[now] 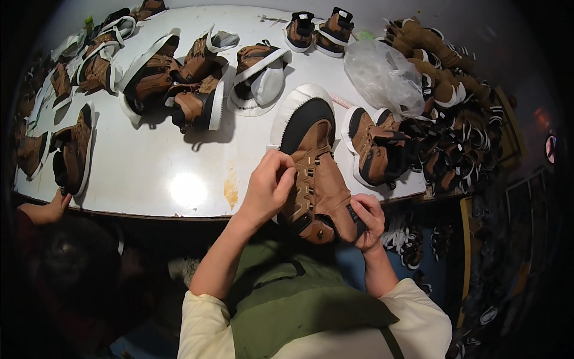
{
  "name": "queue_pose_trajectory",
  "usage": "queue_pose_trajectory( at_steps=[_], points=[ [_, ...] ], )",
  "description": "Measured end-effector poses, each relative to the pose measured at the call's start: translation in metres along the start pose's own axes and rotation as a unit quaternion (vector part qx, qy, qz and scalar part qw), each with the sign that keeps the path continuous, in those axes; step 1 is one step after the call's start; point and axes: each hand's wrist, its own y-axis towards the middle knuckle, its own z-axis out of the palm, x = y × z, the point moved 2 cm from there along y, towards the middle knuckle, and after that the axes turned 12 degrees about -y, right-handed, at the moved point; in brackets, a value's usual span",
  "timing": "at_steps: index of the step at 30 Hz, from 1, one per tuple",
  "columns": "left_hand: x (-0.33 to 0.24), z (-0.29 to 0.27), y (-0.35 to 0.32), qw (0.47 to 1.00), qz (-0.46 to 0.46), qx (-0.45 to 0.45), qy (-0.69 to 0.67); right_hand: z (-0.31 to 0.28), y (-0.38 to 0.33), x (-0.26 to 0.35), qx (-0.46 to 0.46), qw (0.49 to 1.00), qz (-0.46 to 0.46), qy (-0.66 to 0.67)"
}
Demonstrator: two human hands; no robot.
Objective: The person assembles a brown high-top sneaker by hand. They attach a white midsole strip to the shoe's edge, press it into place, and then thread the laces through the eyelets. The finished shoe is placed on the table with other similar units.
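Note:
A brown ankle boot [314, 161] with a black toe cap and white sole lies toe-away at the near edge of the white table [155, 173]. My left hand [269, 188] grips its left side by the lacing eyelets. My right hand [368, 221] pinches the boot's collar and heel end, which hangs over the table's edge toward my green apron.
Several more brown boots lie across the table, with a heap of them [448, 90] at the right and a clear plastic bag [382, 75] beside it. Another person's hand [54, 209] rests at the table's left edge by a boot [75, 152]. White laces [397, 236] hang below right.

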Motion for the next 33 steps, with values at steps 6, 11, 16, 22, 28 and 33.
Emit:
queue_pose_trajectory(
  at_steps=[6, 11, 16, 22, 28, 33],
  points=[
    [0.003, -0.001, -0.003, 1.000, -0.010, -0.012, -0.014, 0.000, -0.003, -0.001, 0.002, 1.000, 0.005, -0.007],
    [0.005, -0.002, -0.006, 1.000, 0.008, -0.018, -0.017, 0.000, -0.003, -0.001, 0.000, 1.000, 0.018, 0.005],
    [-0.008, 0.002, -0.005, 0.999, 0.037, 0.002, 0.035, 0.000, -0.004, -0.001, 0.001, 1.000, 0.021, 0.008],
    [-0.007, 0.004, -0.004, 0.995, 0.079, 0.004, 0.067, 0.000, -0.006, -0.001, 0.002, 1.000, 0.009, 0.010],
    [-0.012, 0.003, -0.005, 0.992, 0.077, 0.036, 0.095, 0.000, -0.006, -0.002, 0.003, 1.000, 0.004, 0.018],
    [-0.007, 0.001, -0.010, 0.994, 0.065, 0.001, 0.084, -0.001, -0.007, -0.002, 0.006, 1.000, 0.010, 0.017]
  ],
)
